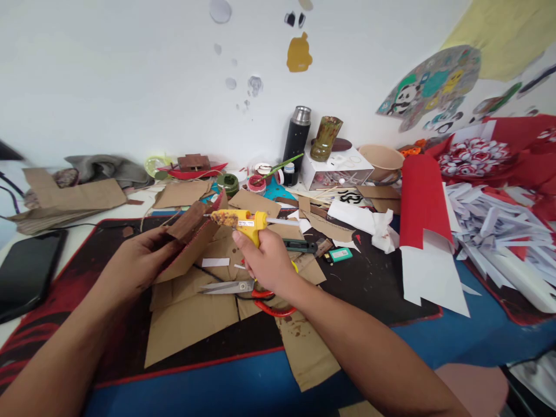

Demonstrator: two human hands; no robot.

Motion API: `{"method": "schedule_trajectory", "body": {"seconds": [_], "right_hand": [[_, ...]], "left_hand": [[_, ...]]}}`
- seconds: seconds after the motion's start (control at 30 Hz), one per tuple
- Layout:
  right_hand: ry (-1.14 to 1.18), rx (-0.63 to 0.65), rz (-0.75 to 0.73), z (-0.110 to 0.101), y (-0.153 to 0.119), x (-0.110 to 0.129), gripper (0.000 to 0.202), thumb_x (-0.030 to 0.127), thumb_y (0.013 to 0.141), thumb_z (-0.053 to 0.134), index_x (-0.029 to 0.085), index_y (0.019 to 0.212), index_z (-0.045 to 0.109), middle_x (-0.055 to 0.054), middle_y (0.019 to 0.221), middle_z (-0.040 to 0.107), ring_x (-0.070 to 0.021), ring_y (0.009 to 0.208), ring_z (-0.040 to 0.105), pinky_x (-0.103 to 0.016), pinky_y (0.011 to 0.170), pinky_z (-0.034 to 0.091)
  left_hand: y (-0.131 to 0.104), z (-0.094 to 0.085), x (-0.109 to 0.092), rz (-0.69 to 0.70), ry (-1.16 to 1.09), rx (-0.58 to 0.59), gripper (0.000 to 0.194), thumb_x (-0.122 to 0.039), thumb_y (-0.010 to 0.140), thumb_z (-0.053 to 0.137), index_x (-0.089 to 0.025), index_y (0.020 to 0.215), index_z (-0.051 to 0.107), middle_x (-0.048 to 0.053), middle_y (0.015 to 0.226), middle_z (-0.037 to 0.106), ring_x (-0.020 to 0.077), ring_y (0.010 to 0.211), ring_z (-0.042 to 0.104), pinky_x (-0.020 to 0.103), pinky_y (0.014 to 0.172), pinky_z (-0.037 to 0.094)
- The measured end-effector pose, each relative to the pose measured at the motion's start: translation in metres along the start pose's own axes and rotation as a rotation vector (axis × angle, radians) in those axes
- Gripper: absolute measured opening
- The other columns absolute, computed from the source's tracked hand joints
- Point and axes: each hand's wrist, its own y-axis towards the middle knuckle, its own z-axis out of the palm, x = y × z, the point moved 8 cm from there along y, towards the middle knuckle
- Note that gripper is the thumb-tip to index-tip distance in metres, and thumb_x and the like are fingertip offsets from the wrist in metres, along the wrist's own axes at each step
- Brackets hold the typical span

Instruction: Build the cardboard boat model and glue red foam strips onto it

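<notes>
My right hand (271, 258) is wrapped round the handle of a yellow glue gun (237, 220), with a whitish glue stick (284, 221) poking out of its back. The gun's nozzle points left, close to a cardboard boat (191, 258) with a brown cabin piece and a red inner side. Around the near side of that boat my left hand (147, 258) is closed, thumb and fingers gripping it; some fingertips are hidden. Scissors (230, 287) with red handles lie below my right hand on brown cardboard sheets (191, 324).
A green cutter (299, 246) and a teal lighter (339, 255) lie to the right. Behind stand paint jars (256, 184), a finished red boat (195, 165), a black thermos (296, 139) and a white box (336, 171). Paper strips (499, 229) pile up at right; a phone (30, 275) lies left.
</notes>
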Motion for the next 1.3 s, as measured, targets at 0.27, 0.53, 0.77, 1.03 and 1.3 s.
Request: {"method": "schedule_trajectory", "body": {"seconds": [0.27, 0.53, 0.77, 1.03, 1.3], "right_hand": [[0.003, 0.013, -0.013, 0.002, -0.001, 0.000, 0.056, 0.079, 0.101, 0.058, 0.026, 0.082, 0.054, 0.001, 0.059, 0.054, -0.0179, 0.057, 0.055, -0.029, 0.052, 0.040], [-0.022, 0.034, -0.016, 0.003, -0.003, 0.003, 0.057, 0.077, 0.103, 0.056, 0.026, 0.077, 0.052, 0.001, 0.058, 0.053, -0.0172, 0.056, 0.054, -0.028, 0.053, 0.039], [-0.034, -0.014, -0.041, -0.002, 0.000, 0.005, 0.055, 0.076, 0.102, 0.057, 0.026, 0.080, 0.051, 0.002, 0.059, 0.053, -0.0162, 0.056, 0.054, -0.028, 0.054, 0.040], [-0.061, -0.037, -0.049, -0.004, 0.000, 0.006, 0.056, 0.077, 0.102, 0.056, 0.026, 0.078, 0.049, 0.002, 0.061, 0.055, -0.0155, 0.056, 0.055, -0.028, 0.054, 0.040], [-0.081, -0.023, -0.044, -0.003, -0.001, 0.005, 0.057, 0.078, 0.102, 0.055, 0.026, 0.079, 0.051, 0.001, 0.061, 0.056, -0.0166, 0.058, 0.057, -0.029, 0.056, 0.043]], "left_hand": [[-0.003, -0.001, -0.006, -0.026, -0.012, -0.012, 0.059, -0.069, 0.059, 0.067, -0.022, 0.090, 0.084, 0.011, 0.098, 0.087, 0.0332, 0.090, 0.075, 0.037, 0.074, 0.059], [-0.001, 0.000, -0.004, -0.041, -0.011, -0.002, 0.063, -0.071, 0.058, 0.067, -0.020, 0.091, 0.083, 0.011, 0.096, 0.087, 0.0332, 0.090, 0.074, 0.036, 0.074, 0.057], [-0.001, 0.002, 0.001, -0.041, -0.012, 0.015, 0.064, -0.072, 0.062, 0.070, -0.021, 0.097, 0.084, 0.008, 0.095, 0.087, 0.0304, 0.087, 0.073, 0.034, 0.072, 0.056], [0.001, 0.001, 0.006, -0.004, -0.012, 0.018, 0.061, -0.073, 0.063, 0.069, -0.020, 0.091, 0.082, 0.009, 0.093, 0.087, 0.0294, 0.083, 0.071, 0.033, 0.070, 0.055], [-0.001, 0.000, 0.002, -0.014, -0.033, 0.020, 0.062, -0.072, 0.063, 0.070, -0.021, 0.095, 0.083, 0.008, 0.093, 0.087, 0.0305, 0.084, 0.073, 0.034, 0.073, 0.057]]}}
